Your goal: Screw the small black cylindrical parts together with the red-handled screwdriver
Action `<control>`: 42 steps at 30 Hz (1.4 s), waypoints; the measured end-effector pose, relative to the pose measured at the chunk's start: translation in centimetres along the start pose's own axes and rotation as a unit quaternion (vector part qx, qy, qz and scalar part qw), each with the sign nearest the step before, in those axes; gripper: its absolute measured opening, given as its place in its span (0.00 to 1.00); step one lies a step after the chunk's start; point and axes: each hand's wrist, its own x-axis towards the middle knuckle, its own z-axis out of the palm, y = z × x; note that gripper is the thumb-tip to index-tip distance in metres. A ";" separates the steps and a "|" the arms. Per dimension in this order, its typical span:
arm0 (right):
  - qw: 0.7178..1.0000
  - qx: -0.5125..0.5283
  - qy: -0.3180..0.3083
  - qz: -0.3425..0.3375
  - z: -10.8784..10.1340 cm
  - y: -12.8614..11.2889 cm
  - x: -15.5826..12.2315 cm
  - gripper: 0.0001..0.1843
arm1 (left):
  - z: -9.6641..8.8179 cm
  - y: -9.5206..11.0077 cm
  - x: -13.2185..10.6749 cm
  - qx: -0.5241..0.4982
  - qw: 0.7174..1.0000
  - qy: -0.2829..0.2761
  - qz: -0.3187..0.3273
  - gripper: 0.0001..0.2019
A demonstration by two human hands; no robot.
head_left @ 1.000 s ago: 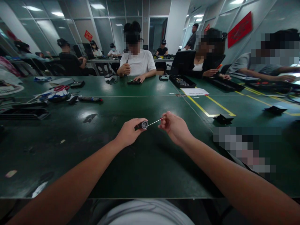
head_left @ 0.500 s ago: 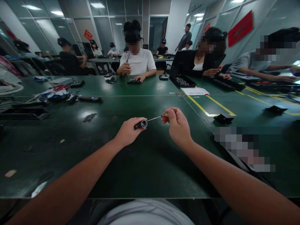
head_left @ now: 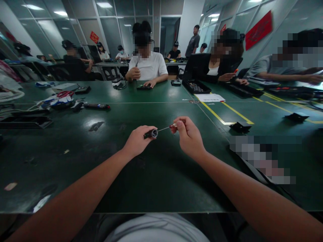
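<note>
My left hand [head_left: 137, 139] is closed around a short black cylinder with a silver-rimmed open end [head_left: 154, 133], which looks like a flashlight body. That end faces right and toward me; its inside is too dark to make out. Between the fingers of my right hand [head_left: 188, 132] is a screwdriver [head_left: 163, 129] with a reddish, partly clear handle and a thin metal shaft. The shaft points left and its tip meets the cylinder's rim; whether it goes inside I cannot tell. Both hands are raised over the green table [head_left: 161, 188].
At left lie a black pen-like tool [head_left: 96, 106], red-handled scissors [head_left: 65, 94] and a black tray [head_left: 26, 121]. Small black brackets [head_left: 240, 127] and a blurred sheet lie at right. Across the table a co-worker [head_left: 147, 65] handles a circuit board [head_left: 144, 87], near a parts tray [head_left: 196, 87].
My right hand has shifted slightly left with the screwdriver, and less of its shaft shows between handle and cylinder. My left hand has hardly moved.
</note>
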 end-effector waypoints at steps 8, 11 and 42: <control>0.993 0.061 0.031 0.095 0.2 1.7 0.8 0.14 | 0.2 -0.2 0.0 0.012 1.000 -0.016 0.005 0.14; 0.993 0.035 0.051 0.098 0.2 1.8 0.9 0.14 | 0.3 -0.4 0.1 0.013 1.000 -0.016 -0.003 0.14; 0.998 -0.052 -0.028 -0.033 0.3 0.2 -0.2 0.10 | 0.5 -0.2 0.1 0.004 1.000 -0.012 -0.013 0.16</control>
